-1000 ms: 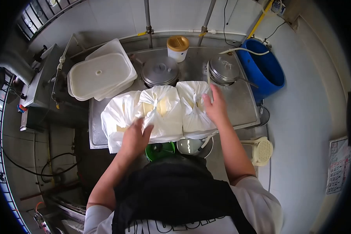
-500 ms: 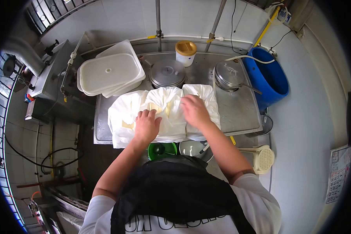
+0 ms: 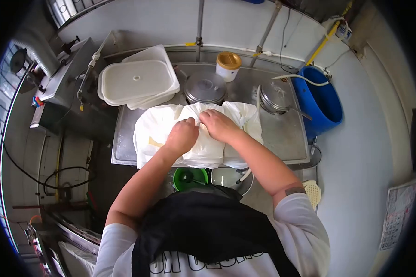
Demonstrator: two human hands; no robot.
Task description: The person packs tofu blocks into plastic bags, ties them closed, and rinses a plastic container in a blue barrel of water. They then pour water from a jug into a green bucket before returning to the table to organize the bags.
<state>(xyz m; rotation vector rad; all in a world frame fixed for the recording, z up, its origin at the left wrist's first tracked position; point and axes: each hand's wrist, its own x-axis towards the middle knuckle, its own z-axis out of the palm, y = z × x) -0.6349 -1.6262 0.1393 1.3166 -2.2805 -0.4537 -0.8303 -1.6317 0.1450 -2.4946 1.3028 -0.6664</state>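
Observation:
Three white plastic bags stand side by side along the front of the steel table, with pale yellowish contents showing through openings. At the middle plastic bag, my left hand has its fingers curled closed on the gathered plastic. My right hand pinches the same bag's top close beside it. To the left is another plastic bag, its top partly apart over something yellowish. The right plastic bag lies partly under my right forearm. Exactly what the bags contain is hidden.
Behind the bags on the steel table are a lidded pot, a tub with a golden lid, stacked white bins and a pressure cooker. A blue barrel stands right; a green basin sits below the front edge.
My right hand has moved left from the right bag to the middle one. My left hand has shifted toward it, and its fingers have closed on the plastic. The view has shifted slightly.

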